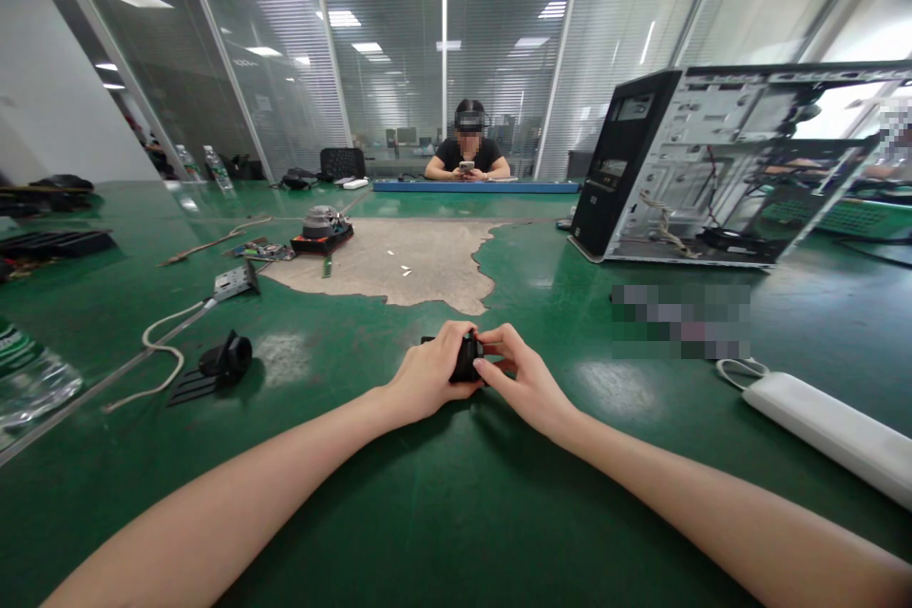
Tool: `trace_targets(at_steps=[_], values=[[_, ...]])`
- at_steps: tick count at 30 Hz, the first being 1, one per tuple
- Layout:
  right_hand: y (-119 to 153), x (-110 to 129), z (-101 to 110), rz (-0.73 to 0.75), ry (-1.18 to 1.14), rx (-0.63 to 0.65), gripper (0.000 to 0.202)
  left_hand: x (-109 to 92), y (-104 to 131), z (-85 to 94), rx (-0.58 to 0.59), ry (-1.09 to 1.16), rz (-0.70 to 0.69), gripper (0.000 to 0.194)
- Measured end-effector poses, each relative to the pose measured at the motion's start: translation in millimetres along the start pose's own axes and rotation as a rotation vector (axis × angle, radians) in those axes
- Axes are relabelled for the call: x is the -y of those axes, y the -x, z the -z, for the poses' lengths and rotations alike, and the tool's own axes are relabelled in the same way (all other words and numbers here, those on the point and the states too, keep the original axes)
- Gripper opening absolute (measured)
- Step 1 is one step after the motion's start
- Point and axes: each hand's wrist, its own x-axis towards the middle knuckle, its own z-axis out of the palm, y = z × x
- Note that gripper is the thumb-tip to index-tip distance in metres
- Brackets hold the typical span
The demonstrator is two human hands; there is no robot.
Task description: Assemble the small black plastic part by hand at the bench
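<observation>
Between my two hands, just above or on the green tabletop, is a small black object (467, 358) with a rounded, ridged side; its exact kind is hard to make out. My left hand (433, 369) wraps over it from the left, hiding much of its body. From the other side, the fingers and thumb of my right hand (522, 370) pinch its right edge. Off to the left lies a black plastic part (226, 359) with a round ring and flat prongs, apart from both hands.
An opened computer case (627, 171) stands at the right, near a white power strip (833, 427). Ahead are a bare tan patch (420, 261) and a cooler-like part (324, 226). A plastic bottle (32, 375) lies left. Across the table, a person (468, 152) holds a phone.
</observation>
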Motion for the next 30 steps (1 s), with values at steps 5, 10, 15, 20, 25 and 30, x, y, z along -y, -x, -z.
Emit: trace_targets(at_steps=[5,10,15,20,25,30], values=[[-4,-8,1,-0.092,-0.105,0.015,0.014,-1,-1,-0.2,-0.006,0.016,0.002,0.057],[-5,-10,1,-0.151,-0.079,0.019,0.018,-1,-1,-0.2,0.000,0.022,0.010,0.057],[-1,-1,1,-0.049,-0.083,0.025,0.015,0,-1,-0.2,0.008,-0.004,0.007,0.060],[-2,-3,1,-0.087,-0.124,0.013,0.011,0,-1,-0.6,-0.003,-0.004,-0.008,0.058],[-6,-10,2,-0.142,-0.137,0.001,0.018,-1,-1,-0.2,-0.008,-0.003,-0.002,0.057],[-7,-10,1,-0.176,-0.087,0.024,0.018,-1,-1,-0.8,-0.010,0.001,0.008,0.057]])
